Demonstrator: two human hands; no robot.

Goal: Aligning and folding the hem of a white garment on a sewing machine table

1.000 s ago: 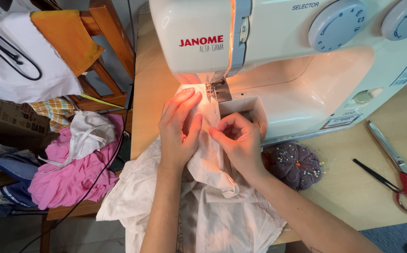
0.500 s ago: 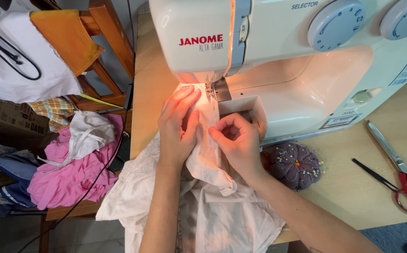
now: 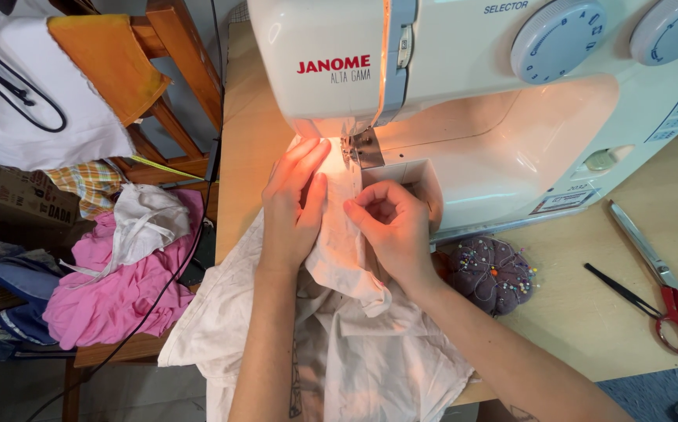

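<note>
the white fabric [image 3: 339, 312] lies under the sewing machine [image 3: 464, 86] needle. left hand [image 3: 292, 207] presses it flat, fingers open; right hand [image 3: 394, 227] pinches its fold just beside the presser foot. seam-feeding step, it seems; steady, even guiding comes next.

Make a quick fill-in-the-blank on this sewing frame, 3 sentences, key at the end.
1. Both hands press the white fabric flat under the needle of the white ____ machine.
2. The left hand lies flat on the fabric; the right hand ____ a fold of it.
3. The scissors on the wooden table have ____ handles, right of the purple pincushion.

Missing words: sewing; pinches; red
</note>
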